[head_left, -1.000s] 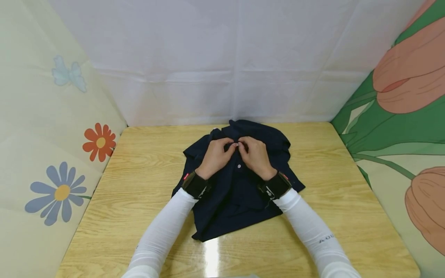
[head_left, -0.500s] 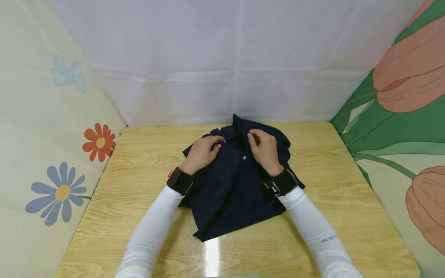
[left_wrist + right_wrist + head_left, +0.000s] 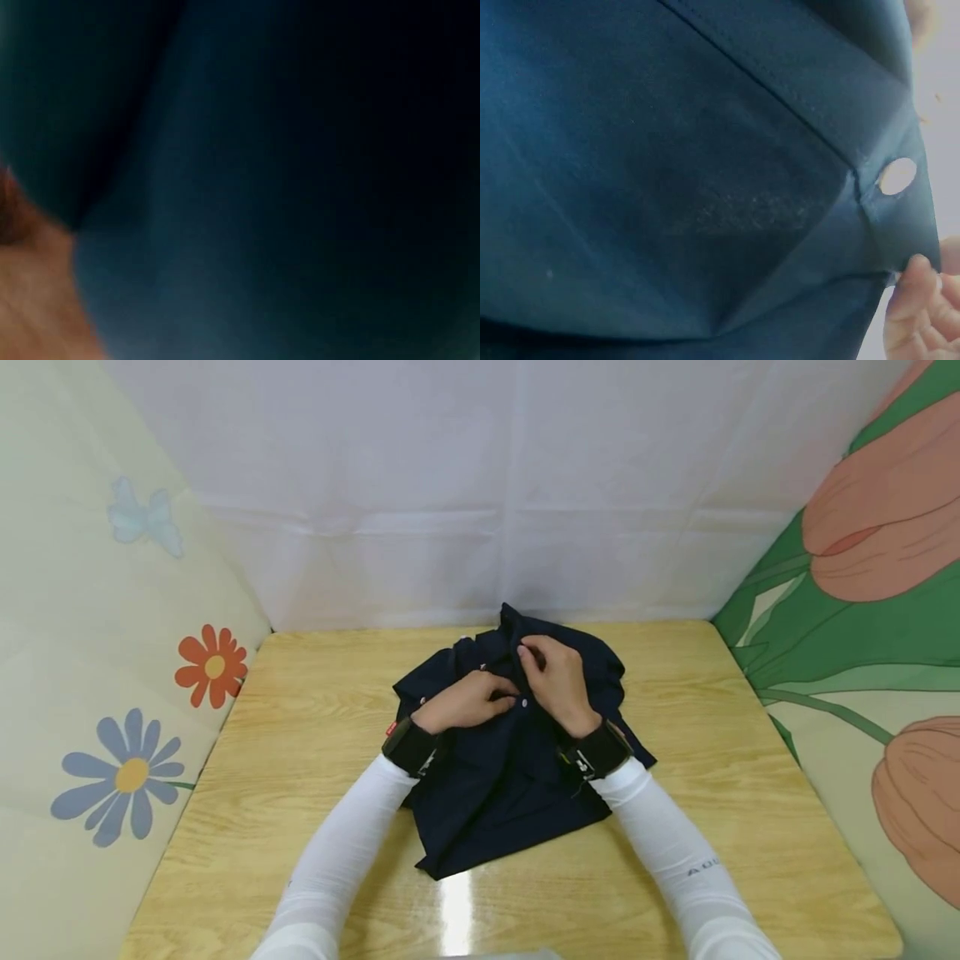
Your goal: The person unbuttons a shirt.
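A dark navy button-up shirt (image 3: 480,810) lies rumpled on the wooden table, its collar at the far side. My right hand (image 3: 558,681) pinches the shirt's front edge below the collar between thumb and forefinger. Close to a small white button (image 3: 524,702), my left hand (image 3: 472,700) reaches across the front, thumb and forefinger together on the cloth. The right wrist view has a thumb and fingertip pinching the cloth edge beside a pale button (image 3: 897,176). Blurred dark cloth (image 3: 225,187) fills most of the left wrist view, with some skin at its lower left.
The wooden table (image 3: 750,827) extends around the shirt on all sides. A white sheet (image 3: 390,485) hangs behind it. Flower-printed panels (image 3: 847,693) stand along both sides. Black wrist straps (image 3: 411,747) and white sleeves cover the forearms.
Both hands were together at the front, then parted, the left going left. Since then the left hand has come back right and nearer to the button; the right has shifted slightly left.
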`<state>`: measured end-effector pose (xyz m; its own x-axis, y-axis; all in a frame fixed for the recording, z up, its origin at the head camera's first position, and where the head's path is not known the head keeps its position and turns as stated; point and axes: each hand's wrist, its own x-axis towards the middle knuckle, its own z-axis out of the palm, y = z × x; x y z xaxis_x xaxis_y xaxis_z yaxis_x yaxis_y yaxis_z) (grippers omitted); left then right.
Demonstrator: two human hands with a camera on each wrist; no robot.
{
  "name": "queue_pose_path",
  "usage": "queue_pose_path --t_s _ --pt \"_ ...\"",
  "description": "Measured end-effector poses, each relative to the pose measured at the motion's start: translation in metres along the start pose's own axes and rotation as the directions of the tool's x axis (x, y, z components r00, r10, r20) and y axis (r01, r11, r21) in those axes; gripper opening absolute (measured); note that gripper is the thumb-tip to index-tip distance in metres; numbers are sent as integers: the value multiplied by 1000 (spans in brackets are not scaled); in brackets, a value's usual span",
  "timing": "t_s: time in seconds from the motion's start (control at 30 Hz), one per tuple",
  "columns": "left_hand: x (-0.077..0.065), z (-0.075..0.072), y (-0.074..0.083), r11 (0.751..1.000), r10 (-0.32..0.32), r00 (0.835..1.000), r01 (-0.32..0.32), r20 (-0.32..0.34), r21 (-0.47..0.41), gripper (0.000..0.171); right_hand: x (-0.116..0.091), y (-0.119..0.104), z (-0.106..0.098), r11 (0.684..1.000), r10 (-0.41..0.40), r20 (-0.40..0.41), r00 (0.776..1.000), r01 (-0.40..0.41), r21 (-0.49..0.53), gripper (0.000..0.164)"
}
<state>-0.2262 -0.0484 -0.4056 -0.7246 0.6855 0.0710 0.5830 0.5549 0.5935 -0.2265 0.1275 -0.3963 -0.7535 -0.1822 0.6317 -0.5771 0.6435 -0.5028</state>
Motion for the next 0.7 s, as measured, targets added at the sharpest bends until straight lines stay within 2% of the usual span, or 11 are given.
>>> queue_pose_path --t_s 0.13,0.23,0.33,0.47,0.53,0.57,0.63,0.7 --pt "-3 5 -4 986 -43 997 33 -56 -166 13 0 0 3 999 15 60 998 -17 35 21" --pt "-4 7 -4 959 -129 981 87 -142 -270 11 -3 -2 4 999 20 93 995 -24 41 22" --pt "-4 9 -3 924 -229 943 132 -242 -359 13 -8 -6 3 1000 -7 65 998 8 -17 22" --pt "-1 9 1 873 -340 861 139 -378 -467 16 -16 -12 2 988 -86 3 996 86 -127 24" --pt "0 9 4 844 -382 821 125 -423 -521 18 -19 -14 1 979 -119 -8 993 116 -169 26" --pt "1 9 5 829 -400 807 117 -435 -547 19 -20 -15 1 974 -129 -13 992 125 -189 25" --pt "2 11 7 804 -425 788 102 -445 -586 21 -21 -15 1 966 -139 -25 990 130 -222 24" --pt "3 13 10 798 -429 782 93 -453 -595 22 -22 -16 0 960 -144 -41 989 129 -249 21"
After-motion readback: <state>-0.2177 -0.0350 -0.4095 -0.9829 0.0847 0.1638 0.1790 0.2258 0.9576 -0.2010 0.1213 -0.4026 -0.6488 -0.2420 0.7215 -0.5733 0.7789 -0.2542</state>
